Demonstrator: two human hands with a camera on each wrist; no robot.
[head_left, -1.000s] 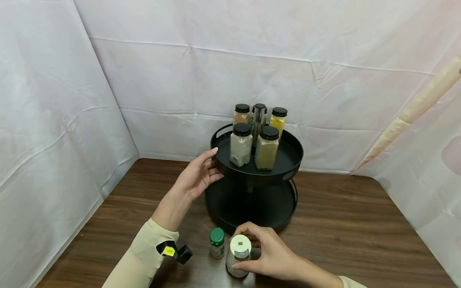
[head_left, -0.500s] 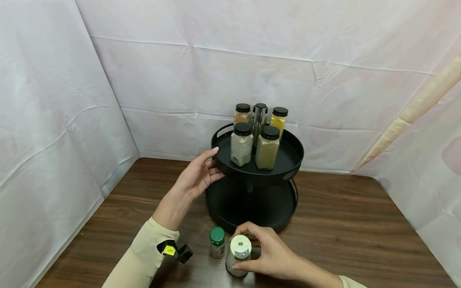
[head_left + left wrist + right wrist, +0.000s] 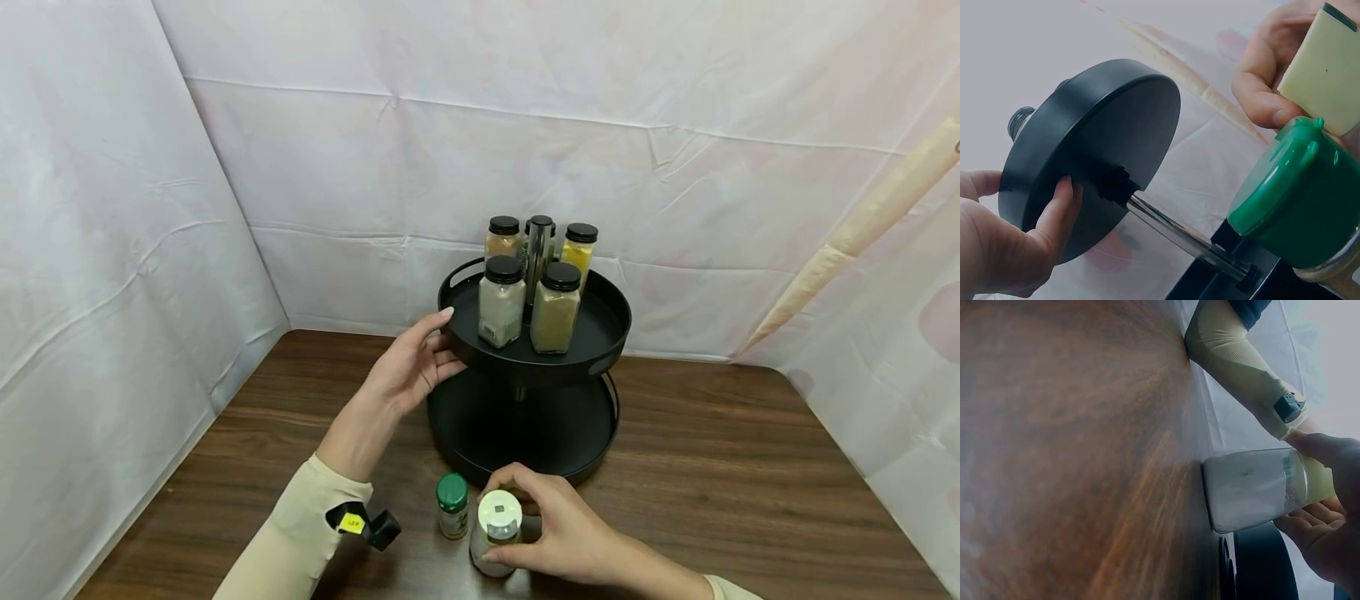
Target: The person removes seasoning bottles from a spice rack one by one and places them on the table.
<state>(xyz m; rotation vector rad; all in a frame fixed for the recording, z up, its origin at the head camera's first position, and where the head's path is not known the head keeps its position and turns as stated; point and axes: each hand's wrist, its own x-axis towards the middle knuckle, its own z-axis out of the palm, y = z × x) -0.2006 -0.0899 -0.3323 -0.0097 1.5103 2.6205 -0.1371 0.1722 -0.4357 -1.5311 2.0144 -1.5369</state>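
My left hand [image 3: 397, 371] grips the left rim of the upper tray [image 3: 603, 312] of a black two-tier spice rack, thumb over the edge and fingers underneath. In front of the rack, my right hand [image 3: 562, 527] holds a clear jar [image 3: 1247, 490] around its pale yellow lid [image 3: 499, 508], thumb on the near side. Whitish contents show in the jar, and its base is right at the table surface. Just left of it stands a small green-capped bottle [image 3: 452, 496], its cap [image 3: 1291, 187] large in the left wrist view.
On the upper tray, several black-lidded spice jars [image 3: 555, 321] surround a chrome post [image 3: 538, 258]. The lower tray [image 3: 517, 433] is bare where seen. Brown wood-grain tabletop [image 3: 750, 467] extends either side; pale cloth [image 3: 480, 125] hangs behind and at both sides.
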